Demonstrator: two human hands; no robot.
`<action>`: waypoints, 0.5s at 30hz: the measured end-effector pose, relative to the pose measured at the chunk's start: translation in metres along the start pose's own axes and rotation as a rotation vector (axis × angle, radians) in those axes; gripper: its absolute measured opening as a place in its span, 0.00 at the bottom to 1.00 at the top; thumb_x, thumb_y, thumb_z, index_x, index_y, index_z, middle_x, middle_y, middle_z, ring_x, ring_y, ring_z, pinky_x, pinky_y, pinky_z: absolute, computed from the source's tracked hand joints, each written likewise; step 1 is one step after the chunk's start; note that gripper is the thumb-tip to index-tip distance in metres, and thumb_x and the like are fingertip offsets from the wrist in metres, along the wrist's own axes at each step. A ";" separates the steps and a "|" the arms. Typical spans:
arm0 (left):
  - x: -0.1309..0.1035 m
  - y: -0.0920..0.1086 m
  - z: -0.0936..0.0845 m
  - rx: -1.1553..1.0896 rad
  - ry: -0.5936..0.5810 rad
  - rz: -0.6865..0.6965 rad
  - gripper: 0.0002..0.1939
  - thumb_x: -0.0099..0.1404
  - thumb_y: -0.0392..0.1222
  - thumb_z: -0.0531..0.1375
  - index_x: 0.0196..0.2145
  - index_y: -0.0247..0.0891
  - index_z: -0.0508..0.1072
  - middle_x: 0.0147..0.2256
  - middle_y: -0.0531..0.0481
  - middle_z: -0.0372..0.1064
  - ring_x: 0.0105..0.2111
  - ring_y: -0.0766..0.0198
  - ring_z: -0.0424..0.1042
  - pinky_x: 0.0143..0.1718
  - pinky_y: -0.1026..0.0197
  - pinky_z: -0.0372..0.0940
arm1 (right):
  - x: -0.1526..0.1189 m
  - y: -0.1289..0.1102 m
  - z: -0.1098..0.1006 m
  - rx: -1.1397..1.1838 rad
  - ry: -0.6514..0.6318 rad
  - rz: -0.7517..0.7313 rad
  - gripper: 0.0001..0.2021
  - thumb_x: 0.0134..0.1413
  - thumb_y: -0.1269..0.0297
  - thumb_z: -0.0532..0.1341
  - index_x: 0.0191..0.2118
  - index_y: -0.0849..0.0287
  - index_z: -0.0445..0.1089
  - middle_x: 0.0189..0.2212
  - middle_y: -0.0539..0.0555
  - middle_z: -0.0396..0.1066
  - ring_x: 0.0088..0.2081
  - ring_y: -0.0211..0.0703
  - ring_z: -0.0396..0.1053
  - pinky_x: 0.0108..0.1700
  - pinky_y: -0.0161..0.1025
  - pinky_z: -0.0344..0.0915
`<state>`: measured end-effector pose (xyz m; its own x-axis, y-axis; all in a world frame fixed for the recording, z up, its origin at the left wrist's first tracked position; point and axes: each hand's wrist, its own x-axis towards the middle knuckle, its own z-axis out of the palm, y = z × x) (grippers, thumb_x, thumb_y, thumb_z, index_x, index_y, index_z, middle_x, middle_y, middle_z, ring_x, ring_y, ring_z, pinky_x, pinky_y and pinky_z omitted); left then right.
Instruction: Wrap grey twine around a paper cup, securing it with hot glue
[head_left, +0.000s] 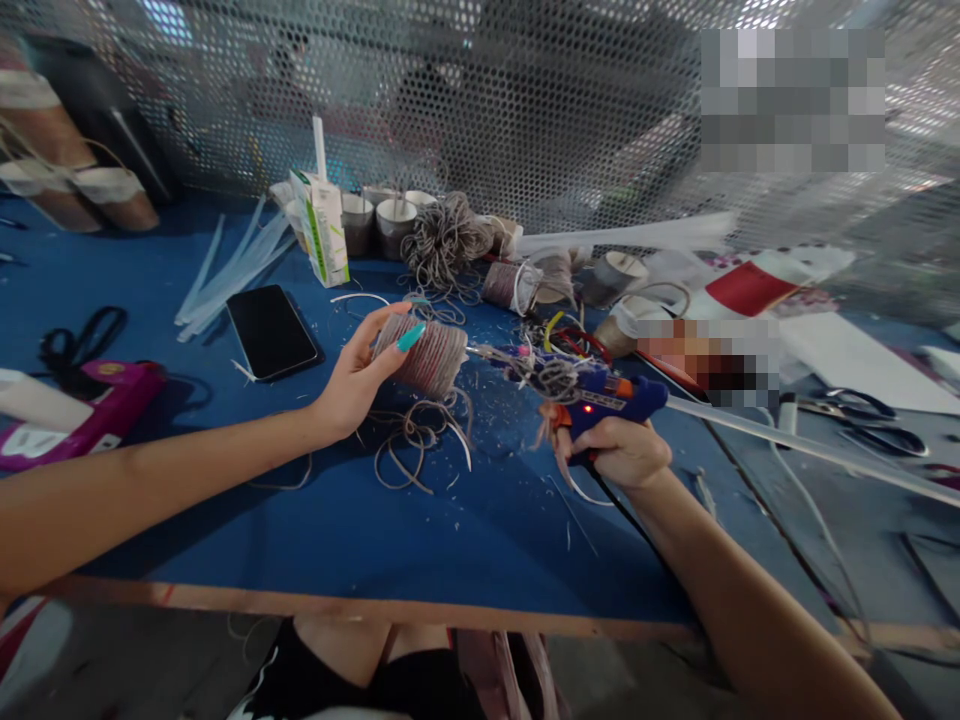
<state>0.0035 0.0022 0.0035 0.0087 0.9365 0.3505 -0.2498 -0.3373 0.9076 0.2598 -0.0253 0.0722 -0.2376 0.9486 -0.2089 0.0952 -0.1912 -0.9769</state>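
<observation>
My left hand (367,370) is closed around a cord-wrapped cup (431,358), which lies on its side just above the table. Its thumb, with a long turquoise nail, presses on the wound cord. In my right hand (622,448) is a blue hot glue gun (607,398) with a lit orange light and a long glue stick (810,450) running out of its back. The gun's nozzle points left and meets or nearly meets the cup's right end. Loose grey cord (409,450) trails in loops below the cup. Glue strands cling to the gun's front.
A black phone (272,332), clear glue sticks (236,270) and a drink carton (324,228) stand or lie left. Behind are a cord bundle (448,240) and several wrapped cups (396,225). Scissors (862,415) lie right; a magenta glue gun (124,400) lies far left. A perforated metal screen (420,110) rises behind.
</observation>
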 end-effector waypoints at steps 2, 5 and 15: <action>0.000 -0.001 -0.001 0.024 -0.013 0.008 0.21 0.64 0.51 0.64 0.54 0.48 0.70 0.53 0.51 0.71 0.46 0.63 0.73 0.47 0.62 0.71 | 0.001 0.002 -0.001 0.003 0.015 -0.016 0.03 0.23 0.67 0.57 0.14 0.53 0.66 0.09 0.50 0.66 0.10 0.42 0.62 0.12 0.40 0.60; 0.000 -0.002 -0.002 0.055 -0.038 0.020 0.24 0.65 0.53 0.62 0.57 0.49 0.68 0.57 0.50 0.70 0.52 0.59 0.73 0.52 0.58 0.71 | 0.002 0.003 -0.003 0.005 0.012 -0.030 0.03 0.24 0.67 0.57 0.15 0.54 0.68 0.09 0.50 0.65 0.11 0.42 0.62 0.13 0.39 0.61; 0.000 -0.003 -0.005 0.017 -0.091 0.006 0.29 0.64 0.56 0.63 0.61 0.49 0.66 0.61 0.50 0.68 0.53 0.56 0.74 0.52 0.57 0.72 | 0.004 0.010 -0.008 -0.066 -0.013 -0.143 0.03 0.28 0.66 0.57 0.17 0.55 0.67 0.08 0.50 0.63 0.10 0.43 0.61 0.14 0.41 0.60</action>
<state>-0.0001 0.0035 -0.0009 0.0956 0.9221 0.3750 -0.2334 -0.3455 0.9089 0.2675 -0.0210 0.0618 -0.2660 0.9615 -0.0689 0.1230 -0.0370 -0.9917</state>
